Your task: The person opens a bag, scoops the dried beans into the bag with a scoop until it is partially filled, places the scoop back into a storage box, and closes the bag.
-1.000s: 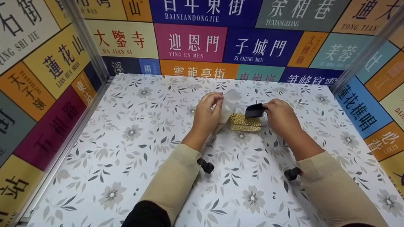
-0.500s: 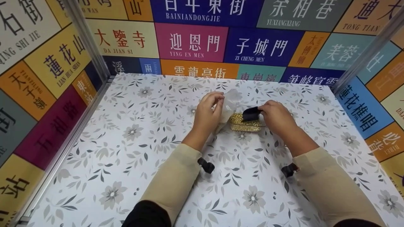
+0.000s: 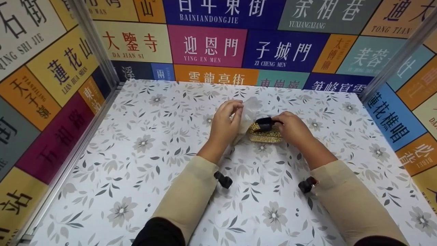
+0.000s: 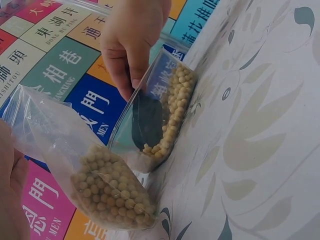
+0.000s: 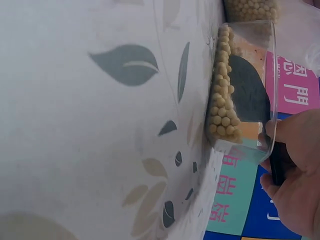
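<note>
My right hand (image 3: 295, 128) grips the handle of a black scoop (image 3: 264, 124). The scoop's blade is tilted down inside a clear rectangular container (image 5: 275, 75) and reaches the soybeans (image 5: 222, 112) in it. Just left of the container, a clear plastic zip bag (image 4: 50, 115) stands on the table with more soybeans (image 4: 115, 192) in its lower part. My left hand (image 3: 225, 119) holds this bag by its upper edge, thumb and fingers curled at its mouth. In the left wrist view, only a sliver of that hand shows at the left edge.
A white cloth with grey flowers and leaves covers the table (image 3: 164, 191). Panels with coloured street-name signs (image 3: 208, 46) enclose its back and sides, with metal posts (image 3: 99, 48) at the corners. A black wrist device (image 3: 223, 180) sits at each cuff.
My right hand has moved left and slightly down, bringing the scoop from above the container's right part into the soybeans at its left. The left hand and bag stay put.
</note>
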Demonstrator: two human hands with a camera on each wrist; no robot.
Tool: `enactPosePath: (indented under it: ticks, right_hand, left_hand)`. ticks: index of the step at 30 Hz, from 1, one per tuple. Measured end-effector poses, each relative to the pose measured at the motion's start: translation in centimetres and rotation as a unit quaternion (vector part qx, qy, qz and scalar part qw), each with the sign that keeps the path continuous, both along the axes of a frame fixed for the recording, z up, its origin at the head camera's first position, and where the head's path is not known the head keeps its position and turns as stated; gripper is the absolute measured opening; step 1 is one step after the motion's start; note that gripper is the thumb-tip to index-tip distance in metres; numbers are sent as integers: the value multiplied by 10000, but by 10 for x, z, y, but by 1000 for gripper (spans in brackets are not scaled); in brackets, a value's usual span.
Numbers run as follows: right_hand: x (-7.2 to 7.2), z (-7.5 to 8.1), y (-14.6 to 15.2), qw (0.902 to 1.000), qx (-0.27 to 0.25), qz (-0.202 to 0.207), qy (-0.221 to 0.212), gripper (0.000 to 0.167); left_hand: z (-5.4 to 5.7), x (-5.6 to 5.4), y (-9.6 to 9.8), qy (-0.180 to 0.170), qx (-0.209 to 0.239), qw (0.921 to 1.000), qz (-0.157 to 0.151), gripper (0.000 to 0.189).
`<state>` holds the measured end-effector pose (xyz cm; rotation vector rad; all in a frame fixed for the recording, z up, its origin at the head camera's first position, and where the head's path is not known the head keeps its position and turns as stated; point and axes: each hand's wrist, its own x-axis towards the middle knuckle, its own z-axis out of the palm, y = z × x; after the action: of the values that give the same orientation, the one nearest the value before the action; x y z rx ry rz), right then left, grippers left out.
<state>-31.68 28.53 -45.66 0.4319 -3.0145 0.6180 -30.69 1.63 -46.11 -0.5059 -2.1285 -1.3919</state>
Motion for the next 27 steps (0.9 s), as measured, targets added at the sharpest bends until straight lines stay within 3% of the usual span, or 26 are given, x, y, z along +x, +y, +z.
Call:
enactPosePath:
  ticks: [11, 27]
  right_hand:
    - [3, -10, -4, 9987, -364, -228, -267, 35]
    - [8, -11, 4, 9923, -1145, -478, -45, 34]
  left_hand:
    - [1, 2, 0, 0, -56, 10000, -24, 14]
    - [0, 0, 0, 86, 25, 10000, -1, 13]
